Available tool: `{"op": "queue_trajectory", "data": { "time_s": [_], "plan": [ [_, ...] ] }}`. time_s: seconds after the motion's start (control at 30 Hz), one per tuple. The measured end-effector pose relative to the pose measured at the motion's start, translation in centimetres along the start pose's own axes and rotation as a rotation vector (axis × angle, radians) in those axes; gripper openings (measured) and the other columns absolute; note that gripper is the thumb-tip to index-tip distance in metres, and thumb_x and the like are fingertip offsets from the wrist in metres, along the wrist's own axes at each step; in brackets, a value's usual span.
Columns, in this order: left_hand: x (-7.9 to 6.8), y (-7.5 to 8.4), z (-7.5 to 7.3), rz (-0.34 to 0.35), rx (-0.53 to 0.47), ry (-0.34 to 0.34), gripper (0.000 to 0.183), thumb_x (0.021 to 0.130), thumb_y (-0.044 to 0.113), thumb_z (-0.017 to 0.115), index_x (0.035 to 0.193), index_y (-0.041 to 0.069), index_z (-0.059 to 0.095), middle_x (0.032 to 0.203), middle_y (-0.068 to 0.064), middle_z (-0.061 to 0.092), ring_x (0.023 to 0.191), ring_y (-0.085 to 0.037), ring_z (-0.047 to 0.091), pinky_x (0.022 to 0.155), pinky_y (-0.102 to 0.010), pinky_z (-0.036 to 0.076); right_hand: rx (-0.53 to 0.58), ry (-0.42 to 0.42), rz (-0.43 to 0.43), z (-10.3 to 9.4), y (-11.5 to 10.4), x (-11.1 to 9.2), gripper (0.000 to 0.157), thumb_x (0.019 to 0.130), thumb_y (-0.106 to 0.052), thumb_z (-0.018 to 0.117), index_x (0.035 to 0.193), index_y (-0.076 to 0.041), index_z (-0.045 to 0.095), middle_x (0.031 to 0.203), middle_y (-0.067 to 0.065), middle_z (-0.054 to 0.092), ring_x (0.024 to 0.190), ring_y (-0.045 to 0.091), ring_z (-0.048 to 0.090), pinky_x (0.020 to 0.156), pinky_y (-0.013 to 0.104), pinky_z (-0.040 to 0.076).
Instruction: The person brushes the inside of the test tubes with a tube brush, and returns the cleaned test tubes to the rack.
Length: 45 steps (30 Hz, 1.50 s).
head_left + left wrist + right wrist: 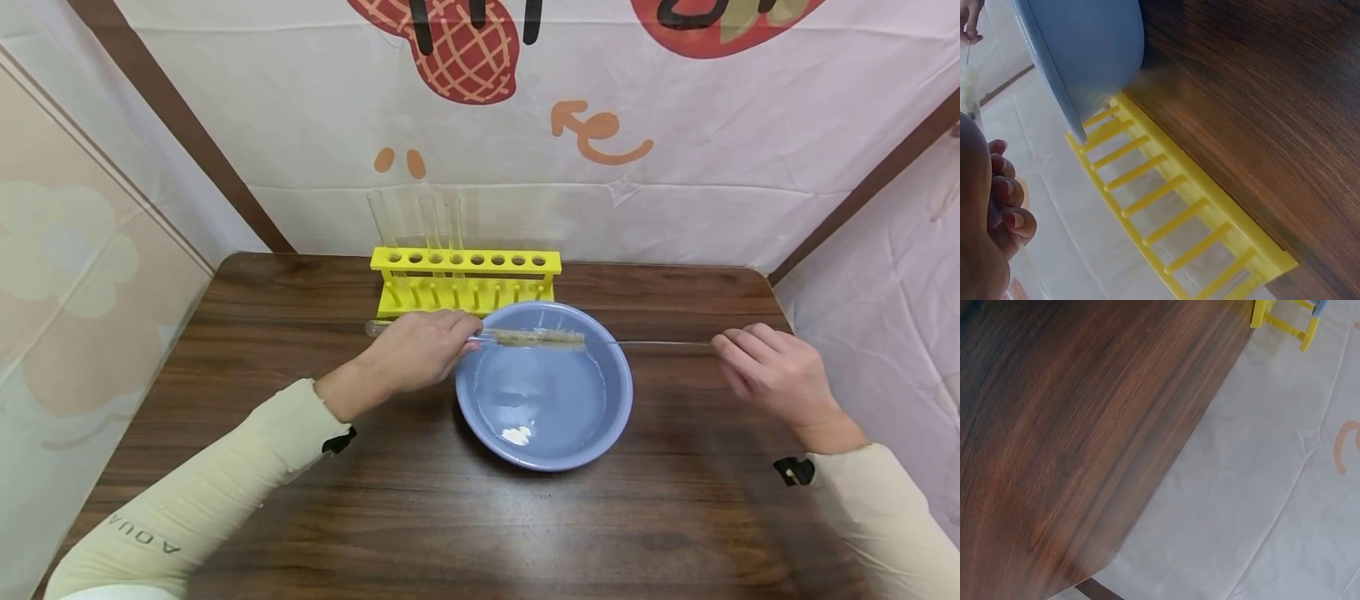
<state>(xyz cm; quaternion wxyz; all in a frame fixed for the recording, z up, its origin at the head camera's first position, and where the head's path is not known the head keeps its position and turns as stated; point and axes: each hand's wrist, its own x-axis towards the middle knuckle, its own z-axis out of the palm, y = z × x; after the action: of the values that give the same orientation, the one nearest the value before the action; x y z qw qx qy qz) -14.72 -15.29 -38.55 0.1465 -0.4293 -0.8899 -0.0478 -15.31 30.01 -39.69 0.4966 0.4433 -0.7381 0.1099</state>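
Note:
My left hand (420,350) grips a clear glass test tube (377,328), held level with its rounded end pointing left. Fingers of that hand (1013,200) are curled in the left wrist view. At the tube's right end is a test tube brush (540,337) with pale bristles; how much of it sits inside the glass I cannot tell. Its thin wire handle (652,342) runs right to my right hand (776,379), which pinches the end. Both are above a blue basin (621,375) with water in it. The right wrist view does not show the right hand.
Behind the basin stands a yellow test tube rack (502,260), holding upright test tubes (429,221) in its left part. All rest on a brown wooden table (360,517). A printed cloth (315,108) hangs along the table's back edge, with cloth at both sides.

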Motion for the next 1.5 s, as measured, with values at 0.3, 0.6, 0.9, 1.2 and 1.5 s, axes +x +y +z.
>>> {"op": "queue_trajectory", "data": {
  "time_s": [0.3,0.6,0.9,1.2,1.5],
  "plan": [
    [0.0,0.3,-0.5,-0.039,-0.016,-0.038,0.025,0.104,0.026,0.059,0.117,0.004,0.061,0.098,-0.006,0.069,0.08,-0.018,0.065,0.066,-0.035,0.057,-0.02,0.006,-0.012,-0.4,0.3,0.1,0.026,0.101,-0.009,0.051,0.086,0.004,0.067,0.074,0.015,0.066,0.055,0.034,0.053,0.041,0.048,0.04],
    [-0.1,0.3,-0.6,-0.05,-0.017,-0.046,0.026,0.105,0.025,0.058,0.12,0.004,0.061,0.101,-0.007,0.07,0.082,-0.016,0.064,0.069,-0.034,0.057,-0.037,0.045,-0.013,-0.6,0.4,0.3,0.024,0.1,-0.008,0.052,0.086,0.002,0.068,0.076,0.015,0.068,0.058,0.035,0.057,0.041,0.049,0.041],
    [-0.2,0.3,-0.8,-0.065,-0.045,-0.051,0.025,0.105,0.026,0.057,0.118,0.006,0.062,0.096,-0.004,0.067,0.077,-0.015,0.059,0.067,-0.031,0.055,-0.07,0.079,-0.026,-0.8,0.6,-0.2,0.02,0.1,-0.005,0.055,0.089,0.001,0.071,0.086,0.015,0.074,0.06,0.035,0.061,0.043,0.049,0.042],
    [-0.3,0.3,-0.7,-0.074,-0.062,-0.06,0.024,0.106,0.026,0.055,0.118,0.006,0.06,0.093,-0.003,0.065,0.073,-0.014,0.055,0.062,-0.029,0.052,-0.191,0.18,-0.06,-0.9,0.0,0.3,0.014,0.097,0.004,0.061,0.088,-0.001,0.07,0.091,0.013,0.076,0.056,0.034,0.059,0.041,0.046,0.035],
    [-0.3,-0.1,-0.6,-0.075,-0.064,-0.04,0.02,0.105,0.024,0.057,0.113,0.007,0.062,0.089,-0.002,0.064,0.073,-0.015,0.057,0.06,-0.032,0.051,-0.26,0.232,-0.054,-0.9,-0.4,0.3,0.011,0.091,0.01,0.066,0.087,0.001,0.07,0.091,0.011,0.077,0.055,0.032,0.059,0.042,0.046,0.035]
  ]
}}
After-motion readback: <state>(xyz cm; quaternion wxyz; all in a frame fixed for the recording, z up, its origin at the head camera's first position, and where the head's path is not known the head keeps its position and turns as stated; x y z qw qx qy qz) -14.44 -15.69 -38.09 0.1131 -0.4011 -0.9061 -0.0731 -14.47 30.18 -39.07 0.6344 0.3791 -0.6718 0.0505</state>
